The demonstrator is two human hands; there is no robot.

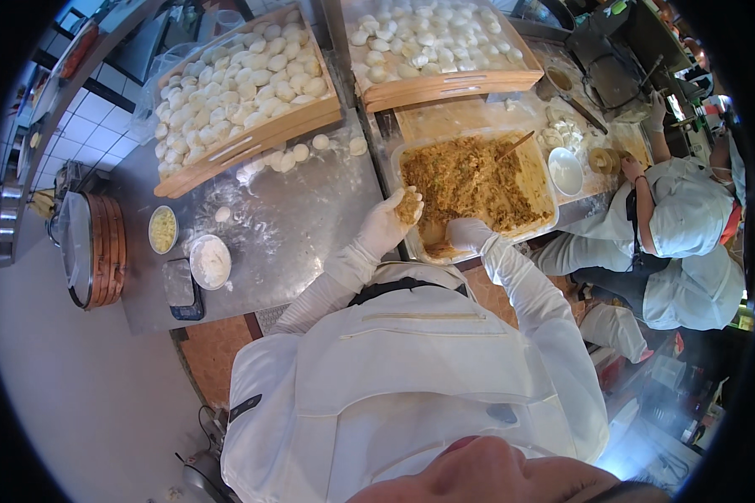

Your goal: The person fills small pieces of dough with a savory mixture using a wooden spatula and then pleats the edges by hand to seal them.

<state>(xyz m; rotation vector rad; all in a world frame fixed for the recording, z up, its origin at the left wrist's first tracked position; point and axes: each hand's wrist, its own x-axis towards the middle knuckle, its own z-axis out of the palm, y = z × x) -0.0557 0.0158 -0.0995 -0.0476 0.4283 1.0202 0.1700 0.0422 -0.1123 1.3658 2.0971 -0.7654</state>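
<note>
My gloved left hand point(384, 223) is cupped palm up at the left edge of a large plastic tub, with a lump of filling point(407, 209) in it. My gloved right hand point(469, 235) reaches into the near side of the tub point(548, 188), its fingers down at the brown chopped filling point(472, 170); whether they grip any is hidden. A wooden utensil point(516, 145) stands in the filling. Several small dough balls point(287, 161) lie on the floured steel table point(289, 220) to the left.
Wooden trays of dough pieces point(251, 148) point(453, 83) stand at the back. Bowls of flour point(211, 262) and yellow bits point(163, 230), a scale point(185, 309) and a bamboo steamer point(106, 251) are at left. A white bowl point(565, 171) is right of the tub; co-workers point(686, 201) stand beyond.
</note>
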